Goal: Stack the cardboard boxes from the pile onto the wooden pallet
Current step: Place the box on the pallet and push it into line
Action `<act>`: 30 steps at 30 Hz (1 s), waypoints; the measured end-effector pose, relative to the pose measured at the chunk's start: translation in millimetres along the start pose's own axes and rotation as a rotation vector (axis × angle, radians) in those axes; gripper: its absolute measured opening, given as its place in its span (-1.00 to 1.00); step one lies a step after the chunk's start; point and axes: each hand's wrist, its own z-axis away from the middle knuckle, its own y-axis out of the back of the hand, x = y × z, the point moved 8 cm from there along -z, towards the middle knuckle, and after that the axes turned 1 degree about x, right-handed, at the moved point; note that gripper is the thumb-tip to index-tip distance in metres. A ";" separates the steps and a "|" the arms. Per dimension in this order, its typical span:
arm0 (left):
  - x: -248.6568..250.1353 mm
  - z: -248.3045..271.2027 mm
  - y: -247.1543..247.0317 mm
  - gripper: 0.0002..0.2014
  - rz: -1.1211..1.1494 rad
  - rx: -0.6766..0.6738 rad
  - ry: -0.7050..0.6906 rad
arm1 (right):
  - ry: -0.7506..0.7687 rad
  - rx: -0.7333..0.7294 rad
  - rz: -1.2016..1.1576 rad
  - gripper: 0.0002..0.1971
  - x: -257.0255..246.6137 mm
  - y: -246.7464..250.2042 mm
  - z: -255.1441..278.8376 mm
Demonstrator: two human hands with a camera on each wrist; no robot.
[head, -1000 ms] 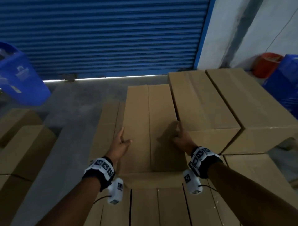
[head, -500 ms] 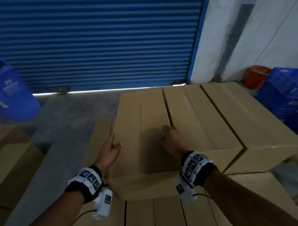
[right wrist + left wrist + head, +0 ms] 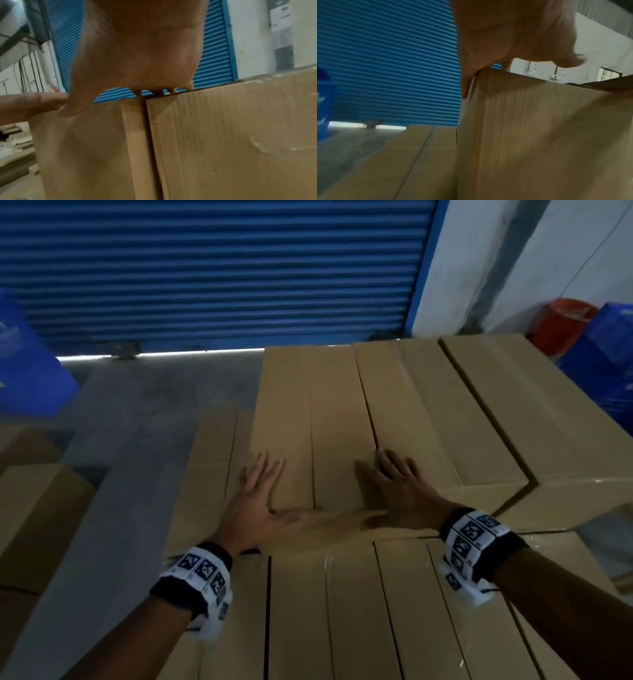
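A long cardboard box (image 3: 308, 422) is lying on the upper layer of the stack, its right side pressed against the neighbouring box (image 3: 428, 419), which in turn sits beside a third box (image 3: 534, 419) at the far right. The left hand (image 3: 255, 501) is laid flat on the near left corner of the box, fingers (image 3: 260, 470) straight and spread, with the thumb hooked over the near edge; the left wrist view shows one fingertip reaching down the left side face. The right hand (image 3: 397, 491) is spread flat across the seam between this box and its neighbour, nothing being gripped by either hand (both are simply pressing).

The hands appear to be placed this way so that the box is squared up and pushed snug against its neighbour, a tight row probably being wanted for a stable stack. A narrow gap between the two end faces can still be seen in the right wrist view.

The lower layer (image 3: 342, 611) is seen beneath, nearer the camera. The wooden pallet itself is hidden under the boxes. More boxes (image 3: 37, 508) are lying on the floor at the left, presumably the pile yet to be moved. A blue roller shutter (image 3: 212, 268) closes the far side, and a blue bin (image 3: 27, 371) stands at the far left.
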 end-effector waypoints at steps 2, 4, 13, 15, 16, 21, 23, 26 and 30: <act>-2.1 -7.1 -5.7 0.35 -0.121 -0.085 -0.016 | 0.007 -0.034 0.034 0.38 5.1 -9.4 -3.5; -2.2 -13.7 -6.3 0.36 -0.185 -0.098 0.005 | 0.003 0.006 0.047 0.35 8.5 -7.6 -6.8; -0.2 -38.9 -1.0 0.36 -0.205 0.031 0.054 | -0.059 0.140 0.067 0.11 20.9 1.3 -19.8; 0.0 -42.6 -0.4 0.36 -0.210 0.056 0.045 | -0.067 0.142 0.081 0.10 20.4 1.2 -21.2; 0.7 -43.8 -0.2 0.35 -0.216 0.074 0.038 | -0.069 0.148 0.081 0.09 20.2 1.2 -21.1; 0.6 -45.5 -0.5 0.27 -0.200 0.120 0.021 | -0.051 0.178 0.063 0.04 19.5 -0.2 -19.7; -0.6 -46.2 0.1 0.27 -0.168 0.120 0.039 | -0.053 0.203 0.059 0.01 20.5 0.8 -19.4; 0.5 -46.7 0.3 0.32 -0.176 0.138 0.024 | -0.066 0.211 0.062 -0.01 21.1 0.1 -19.0; -0.1 -45.9 -1.1 0.32 -0.203 0.144 0.024 | -0.061 0.227 0.052 -0.01 18.9 0.5 -17.0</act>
